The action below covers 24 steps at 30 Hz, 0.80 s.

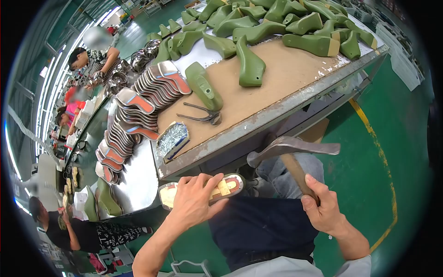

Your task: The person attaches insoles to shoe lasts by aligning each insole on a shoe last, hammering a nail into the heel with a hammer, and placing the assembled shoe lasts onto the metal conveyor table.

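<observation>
My left hand (194, 198) is closed over what looks like a shoe last with an insole (234, 183) on it, sole side up. The insole is cream with a reddish-brown end, and my fingers cover its middle. It is held over my lap, just off the table's near edge. My right hand (323, 205) grips the wooden handle of a shoemaker's hammer (295, 147). The metal head is raised to the right of the insole, apart from it. On the table, closest to my left hand, lies a small box of nails (173, 140), with metal pincers (203, 114) behind it.
Two green shoe lasts (251, 64) stand out from a large heap of lasts (258, 27) at the back of the table (286, 74). Stacked insoles (154, 90) line the left side. More lasts (108, 198) sit at the left corner. Several people work farther left.
</observation>
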Each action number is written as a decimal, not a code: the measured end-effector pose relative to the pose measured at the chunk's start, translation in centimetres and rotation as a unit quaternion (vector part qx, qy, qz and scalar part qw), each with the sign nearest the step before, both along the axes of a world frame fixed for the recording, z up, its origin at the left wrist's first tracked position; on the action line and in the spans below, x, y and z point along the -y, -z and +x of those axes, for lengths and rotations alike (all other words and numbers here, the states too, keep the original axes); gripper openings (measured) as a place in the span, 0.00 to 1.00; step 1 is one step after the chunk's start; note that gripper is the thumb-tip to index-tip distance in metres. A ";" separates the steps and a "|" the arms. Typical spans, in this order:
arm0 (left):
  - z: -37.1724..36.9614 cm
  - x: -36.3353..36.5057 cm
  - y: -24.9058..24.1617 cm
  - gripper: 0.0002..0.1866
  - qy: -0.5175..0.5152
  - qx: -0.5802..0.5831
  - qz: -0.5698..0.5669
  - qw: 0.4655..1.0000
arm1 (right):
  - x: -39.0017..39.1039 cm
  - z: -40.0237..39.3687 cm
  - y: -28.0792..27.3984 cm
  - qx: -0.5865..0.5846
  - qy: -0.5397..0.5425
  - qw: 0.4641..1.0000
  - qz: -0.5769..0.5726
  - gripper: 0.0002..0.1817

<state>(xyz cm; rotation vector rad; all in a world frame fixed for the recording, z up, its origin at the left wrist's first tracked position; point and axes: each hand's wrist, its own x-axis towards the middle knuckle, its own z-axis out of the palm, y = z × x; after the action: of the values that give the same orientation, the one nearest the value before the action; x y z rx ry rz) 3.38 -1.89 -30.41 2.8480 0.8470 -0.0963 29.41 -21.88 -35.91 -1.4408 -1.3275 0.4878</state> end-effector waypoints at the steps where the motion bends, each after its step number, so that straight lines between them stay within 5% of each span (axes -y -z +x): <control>1: 0.0 0.0 0.0 0.34 -0.001 -0.002 0.001 1.000 | -0.3 0.2 -0.7 0.029 -0.011 0.999 0.007 0.25; 8: 0.0 0.4 0.1 0.31 -0.026 0.007 0.004 1.000 | -0.7 -0.2 -4.7 0.156 -0.064 0.985 0.031 0.23; 13: -0.4 0.4 0.5 0.29 -0.021 0.008 0.027 0.999 | 0.3 -0.8 -5.4 0.070 -0.036 0.996 0.039 0.18; 16: -0.6 0.4 0.8 0.29 -0.010 0.040 0.039 0.998 | -1.3 -2.8 -3.6 0.205 -0.071 0.974 -0.071 0.23; 18: -0.5 0.3 1.0 0.29 -0.007 0.044 0.040 0.998 | -2.2 -2.0 -4.0 0.202 -0.051 0.978 -0.012 0.28; 22: -0.7 0.5 0.9 0.29 -0.011 0.051 0.041 0.998 | -0.3 -1.1 -6.3 -0.050 0.047 0.985 0.160 0.23; 24: -0.7 0.4 1.0 0.30 -0.018 0.039 0.032 0.999 | -0.5 -1.6 -6.1 -0.052 0.032 0.987 0.146 0.19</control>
<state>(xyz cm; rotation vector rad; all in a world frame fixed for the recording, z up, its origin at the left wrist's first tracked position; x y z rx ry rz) 2.65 -2.34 -31.43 2.8739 0.8997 0.0470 27.82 -21.42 -29.79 -1.1945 -1.2103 0.3069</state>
